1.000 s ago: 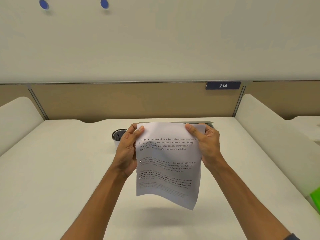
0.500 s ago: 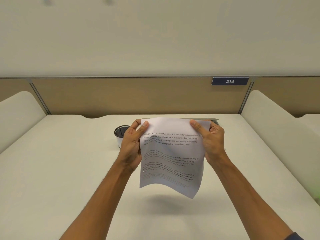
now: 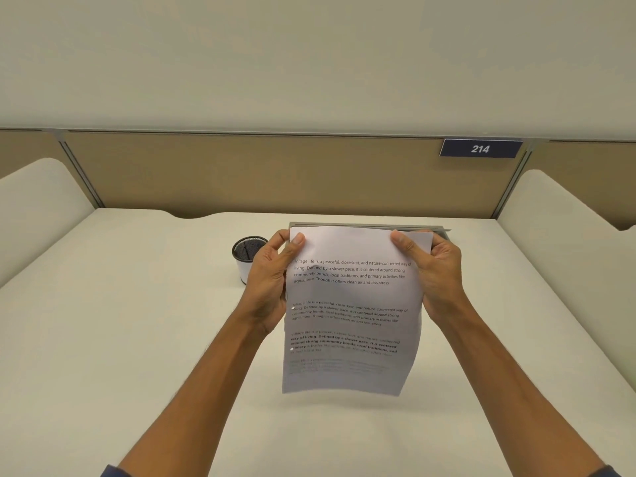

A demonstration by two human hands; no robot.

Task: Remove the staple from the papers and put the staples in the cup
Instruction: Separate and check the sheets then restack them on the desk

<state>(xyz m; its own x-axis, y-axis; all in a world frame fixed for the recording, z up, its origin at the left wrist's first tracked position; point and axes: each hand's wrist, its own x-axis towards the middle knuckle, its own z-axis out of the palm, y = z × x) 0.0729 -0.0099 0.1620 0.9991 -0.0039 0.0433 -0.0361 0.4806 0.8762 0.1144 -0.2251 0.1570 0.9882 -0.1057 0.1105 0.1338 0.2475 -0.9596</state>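
A sheaf of white printed papers (image 3: 354, 315) hangs upright in the air above the desk. My left hand (image 3: 272, 280) pinches its top left corner, thumb on the front. At the top right corner my right hand (image 3: 430, 270) pinches the sheets the same way. No staple is visible from here. A black mesh cup (image 3: 246, 256) with a white lower band stands on the desk just left of my left hand, partly hidden by it.
The white desk (image 3: 137, 339) is bounded by a tan partition at the back and rounded white side dividers. A grey cable tray slot (image 3: 371, 226) runs behind the papers. A blue "214" sign (image 3: 480, 149) hangs on the partition.
Both hands keep the same hold on the papers. The view has tilted down a little, and the lower edge of the sheets has swung and straightened slightly.
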